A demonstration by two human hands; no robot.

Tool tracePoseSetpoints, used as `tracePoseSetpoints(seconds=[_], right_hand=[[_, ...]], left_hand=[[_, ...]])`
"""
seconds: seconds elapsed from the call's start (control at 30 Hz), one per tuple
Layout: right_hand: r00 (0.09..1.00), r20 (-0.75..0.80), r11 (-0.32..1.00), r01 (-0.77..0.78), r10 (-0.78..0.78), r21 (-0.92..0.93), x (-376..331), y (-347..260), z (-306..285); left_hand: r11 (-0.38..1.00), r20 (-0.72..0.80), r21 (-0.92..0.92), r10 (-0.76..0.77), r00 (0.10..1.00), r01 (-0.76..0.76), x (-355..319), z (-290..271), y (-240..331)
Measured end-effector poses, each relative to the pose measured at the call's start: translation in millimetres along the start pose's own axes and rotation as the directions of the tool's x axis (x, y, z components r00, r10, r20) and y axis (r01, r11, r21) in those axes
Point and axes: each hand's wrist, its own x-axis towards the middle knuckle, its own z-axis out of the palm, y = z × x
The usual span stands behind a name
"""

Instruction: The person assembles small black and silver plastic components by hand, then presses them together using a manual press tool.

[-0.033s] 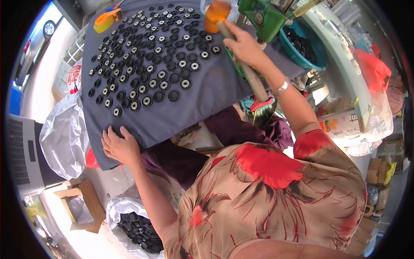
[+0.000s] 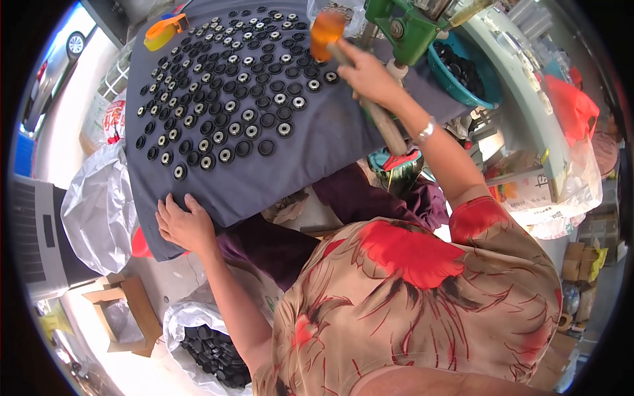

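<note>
My right hand (image 2: 370,78) grips the wooden handle (image 2: 384,125) of a mallet. Its orange head (image 2: 328,32) is blurred, at the far right part of the cloth over the small black discs. My left hand (image 2: 186,223) lies flat, fingers spread, on the near left edge of the dark grey cloth (image 2: 284,171). Many round black rings (image 2: 266,147) are spread over the cloth in loose rows. A number of them have a silver metal bearing (image 2: 206,162) in the middle; others show only black centres.
Beyond the mallet stands a green press (image 2: 403,30). To its right is a teal basin (image 2: 489,99) of black parts. An orange and yellow tape dispenser (image 2: 162,33) lies far left. Near my left forearm, a white bag (image 2: 175,317) holds black pieces, beside an open cardboard box (image 2: 148,310).
The mallet head has come down and slightly nearer, and my right hand has moved with it. My left hand stays in place.
</note>
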Motion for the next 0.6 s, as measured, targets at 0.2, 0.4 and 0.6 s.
tracePoseSetpoints(seconds=[0.2,0.4,0.6], right_hand=[[0.985,0.128,0.993,-0.110,0.115,-0.048,16,-6,4],[0.997,0.033,0.996,0.065,-0.068,0.064,47,-44,5],[0.991,-0.052,0.992,0.125,-0.125,-0.010,119,-35,29]], left_hand=[[1.000,-0.009,-0.022,0.001,1.000,-0.001,1,-1,-3],[0.998,0.018,0.063,-0.007,1.000,0.006,2,-4,1],[1.000,0.025,-0.006,-0.002,1.000,0.002,-1,-6,-2]])
